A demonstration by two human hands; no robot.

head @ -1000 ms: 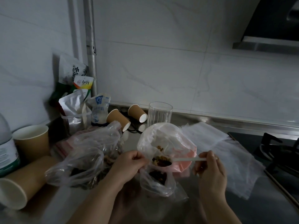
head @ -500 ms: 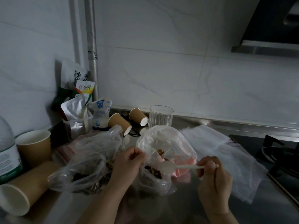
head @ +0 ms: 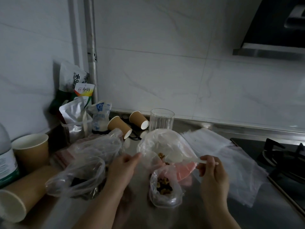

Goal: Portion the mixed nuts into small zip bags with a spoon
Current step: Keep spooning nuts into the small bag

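Scooping: my right hand [head: 212, 172] pinches the spoon [head: 186, 158] in the big bag [head: 162, 142]; my left hand [head: 123, 167] pinches its rim. Next, tip nuts into the small zip bag [head: 165, 189] at six o'clock.

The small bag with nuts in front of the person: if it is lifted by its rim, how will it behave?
The small bag is thin, crumpled film, so it probably sags. The nuts sit low, so the bottom likely hangs heavy. Its mouth gapes open, so tilting may spill them.

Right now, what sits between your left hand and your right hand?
In the head view, the open source bag of nuts with the spoon's bowl inside, and nearer, the small bag partly filled, lie between left hand and right hand.
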